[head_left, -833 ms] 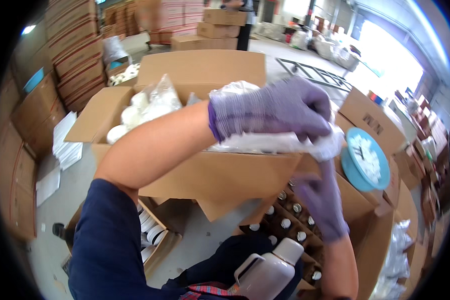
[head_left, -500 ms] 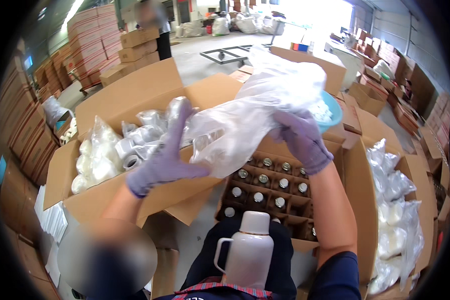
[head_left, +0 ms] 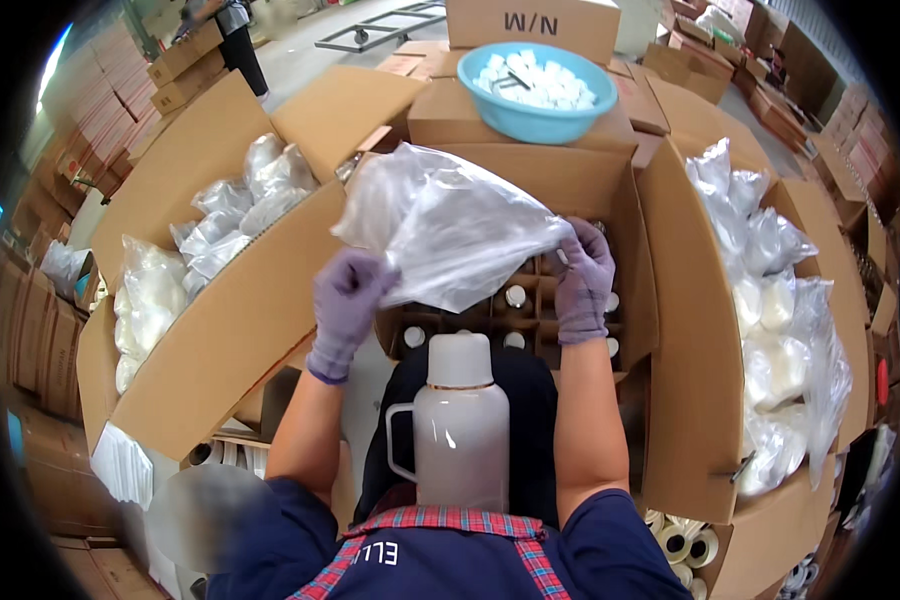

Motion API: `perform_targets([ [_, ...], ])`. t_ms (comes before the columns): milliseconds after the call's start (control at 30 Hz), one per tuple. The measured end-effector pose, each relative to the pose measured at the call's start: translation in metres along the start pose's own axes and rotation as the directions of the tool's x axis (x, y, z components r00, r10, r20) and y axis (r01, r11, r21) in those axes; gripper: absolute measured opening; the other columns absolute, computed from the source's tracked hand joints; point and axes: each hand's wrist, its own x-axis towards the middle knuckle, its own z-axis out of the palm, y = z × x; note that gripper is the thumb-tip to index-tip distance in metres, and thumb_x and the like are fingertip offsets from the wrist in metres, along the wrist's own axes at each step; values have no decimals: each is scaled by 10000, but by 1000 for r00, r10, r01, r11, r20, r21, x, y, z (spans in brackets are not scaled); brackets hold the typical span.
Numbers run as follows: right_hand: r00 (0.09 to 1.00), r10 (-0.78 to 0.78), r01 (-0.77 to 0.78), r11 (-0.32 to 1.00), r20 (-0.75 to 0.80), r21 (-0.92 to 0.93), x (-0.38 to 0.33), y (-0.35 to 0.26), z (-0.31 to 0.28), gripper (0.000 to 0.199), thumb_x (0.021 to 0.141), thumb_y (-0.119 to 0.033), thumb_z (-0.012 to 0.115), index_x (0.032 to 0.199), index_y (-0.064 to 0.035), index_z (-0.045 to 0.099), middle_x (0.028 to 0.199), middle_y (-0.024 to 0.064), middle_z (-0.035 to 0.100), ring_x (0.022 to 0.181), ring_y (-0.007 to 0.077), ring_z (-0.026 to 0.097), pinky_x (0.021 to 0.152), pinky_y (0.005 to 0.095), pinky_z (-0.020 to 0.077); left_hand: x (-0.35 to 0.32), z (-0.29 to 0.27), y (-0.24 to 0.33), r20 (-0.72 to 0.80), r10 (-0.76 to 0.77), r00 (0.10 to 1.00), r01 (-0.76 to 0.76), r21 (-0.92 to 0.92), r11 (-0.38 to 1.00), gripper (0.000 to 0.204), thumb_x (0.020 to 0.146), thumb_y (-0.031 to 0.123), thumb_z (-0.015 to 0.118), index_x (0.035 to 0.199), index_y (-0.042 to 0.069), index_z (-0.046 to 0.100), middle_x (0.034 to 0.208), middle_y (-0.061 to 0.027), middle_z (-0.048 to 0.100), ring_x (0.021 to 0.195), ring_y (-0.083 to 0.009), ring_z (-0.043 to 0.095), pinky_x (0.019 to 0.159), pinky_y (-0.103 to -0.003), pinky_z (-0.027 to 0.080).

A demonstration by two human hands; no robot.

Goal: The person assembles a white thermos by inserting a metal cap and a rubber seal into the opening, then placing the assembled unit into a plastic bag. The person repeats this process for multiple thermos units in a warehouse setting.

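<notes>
1. The left hand (head_left: 350,300), gloved, is closed on the near edge of a clear plastic bag (head_left: 460,225).
2. The right hand (head_left: 584,275), also gloved, pinches the bag's right corner.
3. The bag spreads between them, above a divided carton (head_left: 625,240) of bottles.
4. A pale handled jug (head_left: 462,440) stands at the lap, between the forearms.
</notes>
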Motion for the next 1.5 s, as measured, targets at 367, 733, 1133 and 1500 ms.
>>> perform_targets([
  [367, 918, 175, -62, 949, 355, -309, -102, 68, -52, 279, 1040, -284, 557, 1087, -16, 620, 1014, 3, 612, 945, 64, 539, 844, 224, 452, -83, -32, -72, 258, -85, 962, -112, 660, 743, 247, 882, 180, 737, 1071, 30, 687, 858, -58, 686, 794, -145, 655, 746, -283, 525],
  [733, 703, 351, -83, 904, 618, -419, -133, 6, -55, 152, 915, -150, 681, 916, -12, 618, 860, -1, 582, 796, 103, 539, 733, 262, 457, -154, -39, -47, 144, -197, 970, 208, -64, 976, 281, 999, 266, 612, 975, -12, 648, 900, -92, 668, 845, -156, 627, 795, -294, 502],
  [1133, 52, 818, 43, 571, 573, -820, -223, -100, -125, 350, 912, -121, 675, 1234, 2, 616, 1159, 169, 660, 1059, 328, 637, 917, 404, 508, -275, -101, -5, 808, -179, 561, 100, 148, 984, 456, 926, 198, 669, 1318, -11, 571, 1330, -212, 576, 1258, -334, 542, 1083, -412, 403],
  [1500, 27, 508, 857, 432, 861, -281, -122, -32, 17, 292, 704, -138, 658, 976, -161, 763, 988, 127, 716, 916, 365, 684, 802, 471, 534, -209, 7, -23, 549, -169, 818, 181, 34, 983, 717, 871, 34, 676, 1515, 15, 360, 1487, -156, 455, 1325, -279, 472, 1090, -364, 389],
])
